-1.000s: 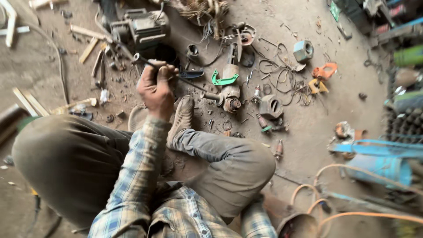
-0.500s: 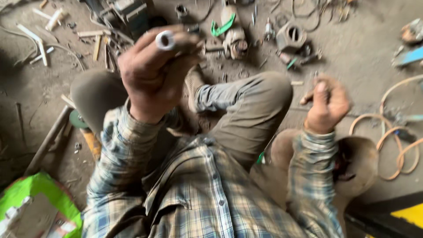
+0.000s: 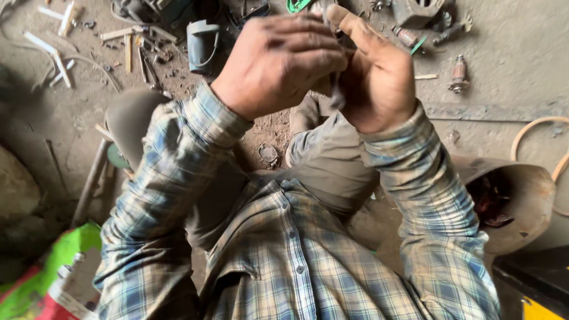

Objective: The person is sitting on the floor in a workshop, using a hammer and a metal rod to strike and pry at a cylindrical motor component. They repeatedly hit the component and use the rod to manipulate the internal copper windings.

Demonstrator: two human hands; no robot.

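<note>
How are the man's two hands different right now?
The left hand shows its back, with the fingers curled sideways toward the other hand; the right hand stands more upright, fingers pointing up and away. The left hand covers whatever sits between them, while the right hand presses in from the other side. Both are dusty, raised close to the camera, touching each other, and come out of plaid sleeves.

Soft, even daylight with no glare and only faint shadows on the dusty floor [image 3: 504, 53]. The raised hands are slightly motion-blurred; the near shirt [image 3: 284, 261] is sharper. The left edge falls dim.
</note>
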